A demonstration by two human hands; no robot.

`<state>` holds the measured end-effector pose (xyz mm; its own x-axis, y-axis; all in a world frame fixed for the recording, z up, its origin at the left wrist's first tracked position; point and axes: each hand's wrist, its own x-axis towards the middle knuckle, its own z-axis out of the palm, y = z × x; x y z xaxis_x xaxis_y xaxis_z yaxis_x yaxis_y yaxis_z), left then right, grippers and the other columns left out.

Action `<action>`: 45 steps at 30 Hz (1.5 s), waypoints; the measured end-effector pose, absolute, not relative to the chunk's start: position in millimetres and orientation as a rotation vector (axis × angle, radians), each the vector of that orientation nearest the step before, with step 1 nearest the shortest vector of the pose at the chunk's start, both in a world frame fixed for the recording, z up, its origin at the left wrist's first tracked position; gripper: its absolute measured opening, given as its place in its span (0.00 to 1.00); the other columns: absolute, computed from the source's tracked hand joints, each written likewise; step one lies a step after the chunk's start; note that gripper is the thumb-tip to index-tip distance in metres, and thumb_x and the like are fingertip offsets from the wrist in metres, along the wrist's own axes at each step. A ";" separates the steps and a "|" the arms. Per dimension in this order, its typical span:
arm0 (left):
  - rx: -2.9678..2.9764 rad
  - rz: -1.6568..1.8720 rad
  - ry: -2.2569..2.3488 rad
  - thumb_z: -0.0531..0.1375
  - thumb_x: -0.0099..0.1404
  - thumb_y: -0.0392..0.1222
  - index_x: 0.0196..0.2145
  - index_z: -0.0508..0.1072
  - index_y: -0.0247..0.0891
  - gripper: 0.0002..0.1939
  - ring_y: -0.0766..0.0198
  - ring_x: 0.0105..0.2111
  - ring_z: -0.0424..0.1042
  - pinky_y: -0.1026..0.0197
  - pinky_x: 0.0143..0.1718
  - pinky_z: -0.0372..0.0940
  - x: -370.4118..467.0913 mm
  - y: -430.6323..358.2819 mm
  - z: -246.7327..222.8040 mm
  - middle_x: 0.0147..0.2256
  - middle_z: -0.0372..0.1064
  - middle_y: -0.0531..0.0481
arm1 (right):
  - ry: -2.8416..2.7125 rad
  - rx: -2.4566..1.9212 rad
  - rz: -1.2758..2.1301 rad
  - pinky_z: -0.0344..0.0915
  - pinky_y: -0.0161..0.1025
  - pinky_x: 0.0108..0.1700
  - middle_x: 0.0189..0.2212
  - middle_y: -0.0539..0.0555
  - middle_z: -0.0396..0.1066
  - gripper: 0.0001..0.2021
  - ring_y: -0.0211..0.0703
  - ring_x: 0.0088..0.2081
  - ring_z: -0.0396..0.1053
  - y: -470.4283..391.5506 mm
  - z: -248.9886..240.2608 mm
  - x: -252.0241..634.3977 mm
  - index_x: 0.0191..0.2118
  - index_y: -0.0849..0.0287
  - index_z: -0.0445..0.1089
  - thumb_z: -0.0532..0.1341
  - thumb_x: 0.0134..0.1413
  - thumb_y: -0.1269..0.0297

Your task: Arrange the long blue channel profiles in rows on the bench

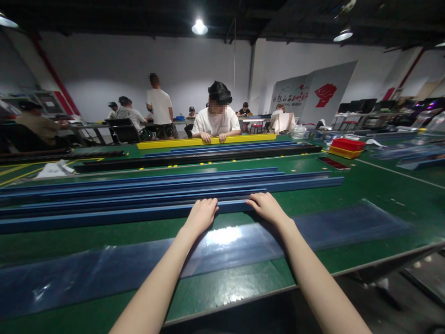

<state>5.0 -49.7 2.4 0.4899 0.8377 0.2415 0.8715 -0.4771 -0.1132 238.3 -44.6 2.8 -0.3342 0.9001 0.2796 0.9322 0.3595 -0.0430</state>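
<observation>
Head view, left hand (203,213) and right hand (267,206): curled closed over the blue rail (139,214).
Blue rail: on the green surface (239,287), beyond the clear film (340,225).
Swing risk: gripped near its right end, its long left stretch could have knocked neighbouring rails (309,184).

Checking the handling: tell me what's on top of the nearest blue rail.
The left hand and right hand curl over the blue rail toward its right end; the surface beneath them is covered from view.
</observation>
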 end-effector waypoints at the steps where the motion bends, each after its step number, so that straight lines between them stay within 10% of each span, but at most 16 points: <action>1: -2.507 -0.227 -1.464 0.46 0.67 0.38 0.37 0.64 0.36 0.09 0.58 0.37 0.68 0.59 0.35 0.56 5.4 -50.1 1.7 0.36 0.70 0.47 | -2.363 -1.653 -0.182 0.50 0.34 0.36 0.34 0.54 0.73 0.17 0.42 0.38 0.68 -44.8 3.4 242.9 0.33 0.59 0.69 0.48 0.61 0.56; 45: -2.639 -0.264 -1.253 0.46 0.66 0.46 0.30 0.71 0.35 0.18 0.58 0.33 0.70 0.59 0.34 0.59 39.1 -77.8 5.3 0.30 0.71 0.44 | -2.325 -1.747 -0.010 0.55 0.33 0.37 0.34 0.56 0.73 0.19 0.42 0.38 0.68 -44.0 1.0 257.2 0.33 0.59 0.70 0.47 0.60 0.54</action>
